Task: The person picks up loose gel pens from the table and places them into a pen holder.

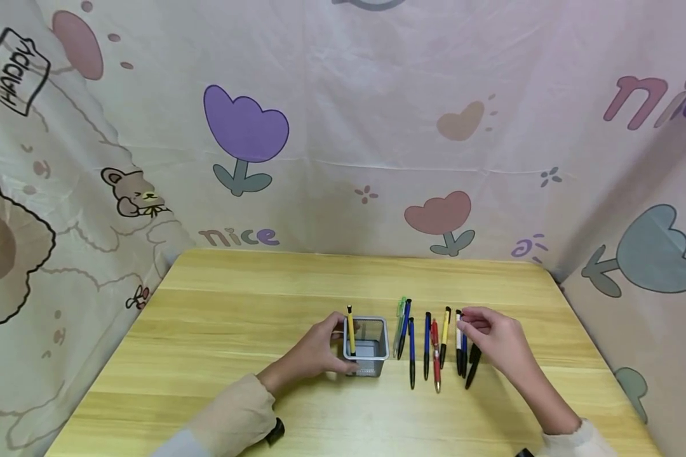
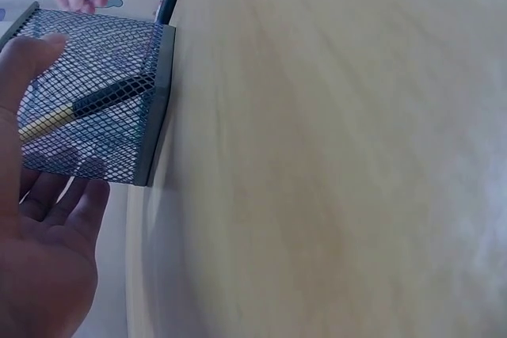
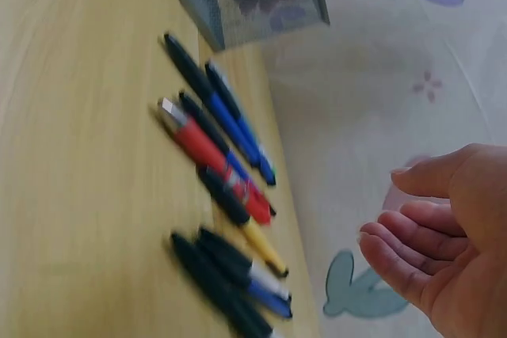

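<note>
My left hand (image 1: 320, 348) grips a grey wire-mesh pen holder (image 1: 371, 369) on the table, thumb on its near side and fingers round the far side. A yellow pen (image 1: 351, 333) with black ends leans inside it. My right hand (image 1: 497, 336) is over the right end of a spread of pens, beside a white pen (image 1: 458, 336) and a black pen (image 1: 473, 367). In the right wrist view its fingers (image 3: 404, 263) are loosely bent, with nothing between them and the thumb. Between the hands lie a red pen (image 1: 436, 365), a yellow-and-black pen (image 1: 445, 336) and several blue pens (image 1: 412, 352).
A clear green pen (image 1: 399, 327) lies closest to the holder's right side. The wooden table (image 1: 234, 304) ends at the back against a printed cloth (image 1: 331, 127), which also hangs along the left and right sides.
</note>
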Demonstrator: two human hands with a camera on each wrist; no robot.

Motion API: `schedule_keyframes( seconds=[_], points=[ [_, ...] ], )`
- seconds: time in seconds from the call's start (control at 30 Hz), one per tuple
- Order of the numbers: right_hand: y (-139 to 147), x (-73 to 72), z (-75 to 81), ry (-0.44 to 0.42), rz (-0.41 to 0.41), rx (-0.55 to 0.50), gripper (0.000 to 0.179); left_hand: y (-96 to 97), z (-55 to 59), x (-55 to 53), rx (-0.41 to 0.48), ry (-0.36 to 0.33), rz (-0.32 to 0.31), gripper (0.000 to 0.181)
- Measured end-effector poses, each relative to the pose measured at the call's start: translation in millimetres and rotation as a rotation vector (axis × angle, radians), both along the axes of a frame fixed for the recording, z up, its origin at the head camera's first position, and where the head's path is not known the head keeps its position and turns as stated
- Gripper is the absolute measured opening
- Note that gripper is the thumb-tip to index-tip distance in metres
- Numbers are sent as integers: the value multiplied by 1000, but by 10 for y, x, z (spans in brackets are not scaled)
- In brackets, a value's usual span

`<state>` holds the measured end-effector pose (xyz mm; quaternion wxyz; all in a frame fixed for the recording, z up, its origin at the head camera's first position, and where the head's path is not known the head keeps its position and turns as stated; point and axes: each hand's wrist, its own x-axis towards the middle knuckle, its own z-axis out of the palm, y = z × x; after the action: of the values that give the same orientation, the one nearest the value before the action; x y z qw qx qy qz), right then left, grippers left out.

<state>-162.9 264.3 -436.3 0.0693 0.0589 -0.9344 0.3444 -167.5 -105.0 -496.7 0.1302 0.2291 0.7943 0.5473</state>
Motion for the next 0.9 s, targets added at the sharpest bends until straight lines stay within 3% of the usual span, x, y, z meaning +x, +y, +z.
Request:
schedule_keyframes(
  seconds=[0.43,0.73,0.9],
  points=[
    [325,41,-124,-78,-75,80,39,0,-24,-1,4,-10,6,74],
    [443,-40,-197,-250,-107,213,49,7,-24,-1,17,-32,-2,73],
    [477,-86,-277,-277,-123,255,49,5,-20,-7,29,-37,-7,73]
  ],
)
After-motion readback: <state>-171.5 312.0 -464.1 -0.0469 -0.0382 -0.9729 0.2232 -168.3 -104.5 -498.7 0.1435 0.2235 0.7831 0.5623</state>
